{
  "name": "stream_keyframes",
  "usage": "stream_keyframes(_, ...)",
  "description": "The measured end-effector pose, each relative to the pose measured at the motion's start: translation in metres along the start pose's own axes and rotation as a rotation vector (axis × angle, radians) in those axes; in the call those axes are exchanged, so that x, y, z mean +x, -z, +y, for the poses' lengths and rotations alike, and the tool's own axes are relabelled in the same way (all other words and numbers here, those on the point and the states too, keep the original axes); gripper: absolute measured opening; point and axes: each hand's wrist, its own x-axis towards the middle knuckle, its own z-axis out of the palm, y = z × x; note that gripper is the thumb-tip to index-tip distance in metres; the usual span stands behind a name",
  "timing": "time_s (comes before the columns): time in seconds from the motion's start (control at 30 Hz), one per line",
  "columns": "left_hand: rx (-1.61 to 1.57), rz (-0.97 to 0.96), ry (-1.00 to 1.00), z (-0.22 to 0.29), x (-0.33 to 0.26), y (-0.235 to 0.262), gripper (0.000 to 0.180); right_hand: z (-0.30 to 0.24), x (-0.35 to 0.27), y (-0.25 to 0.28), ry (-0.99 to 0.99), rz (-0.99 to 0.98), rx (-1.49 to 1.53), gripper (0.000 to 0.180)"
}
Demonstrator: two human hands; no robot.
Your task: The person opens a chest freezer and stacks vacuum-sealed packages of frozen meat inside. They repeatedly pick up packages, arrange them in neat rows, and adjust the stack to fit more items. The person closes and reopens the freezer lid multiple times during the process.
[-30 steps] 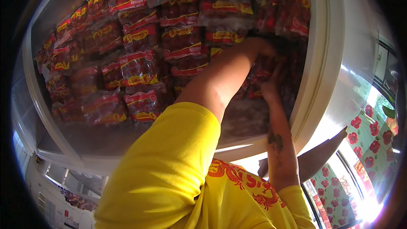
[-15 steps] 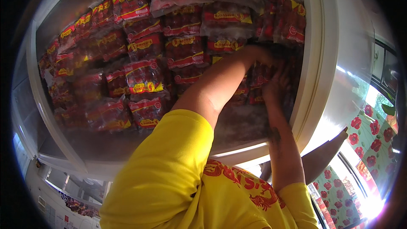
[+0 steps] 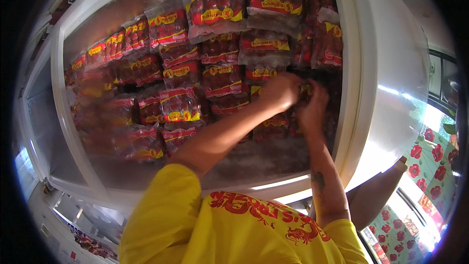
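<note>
Inside a deep white chest freezer [image 3: 359,83] lie rows of clear plastic packs with red and yellow labels, filled with dark red, sausage-like pieces. My left hand [image 3: 282,91] is closed at the right-hand part of the rows, its fingertips turned toward my other hand. Close beside it, my right hand [image 3: 314,106] has its fingers curled inward. A sausage pack [image 3: 306,91] shows partly between the two hands, pinched at its edges; most of it is hidden by fingers and shadow. Under my wrists lie more packs, among them a sausage pack [image 3: 271,126] near the front.
Two large sausage packs [image 3: 216,6] lie on top at the back, and another pack [image 3: 327,44] leans by the right wall. A frosty divider [image 3: 78,132] crosses the left side. Poppy-patterned cloth [image 3: 415,171] hangs outside at right. Cold mist blurs the left packs.
Both hands have come up out of the dark gap by the right wall, with a pack now partly visible between them. My left forearm has drawn back. The whole view has shifted slightly.
</note>
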Motion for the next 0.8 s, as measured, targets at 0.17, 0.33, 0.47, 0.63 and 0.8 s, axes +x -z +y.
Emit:
stream_keyframes(0.17,-0.271,0.605,0.403,-0.034,-0.01,0.093,0.037,-0.071,0.067,-0.034,-0.871,-0.088,1.474,0.051)
stream_keyframes(0.33,-0.79,0.286,0.679,-0.026,0.017,0.122,0.045,-0.109,0.114,-0.03,-0.851,-0.164,1.842,0.044)
stream_keyframes(0.47,-0.783,0.203,0.779,-0.055,0.036,0.125,0.047,-0.114,0.139,-0.037,-0.871,-0.234,1.751,0.037)
stream_keyframes(0.63,-0.707,0.076,0.674,-0.053,0.027,0.133,0.046,-0.097,0.127,-0.055,-0.799,-0.15,1.534,0.037)
stream_keyframes(0.8,-0.988,-0.026,0.533,-0.036,-0.027,0.13,0.043,-0.105,0.035,-0.008,-0.717,-0.328,1.568,0.047)
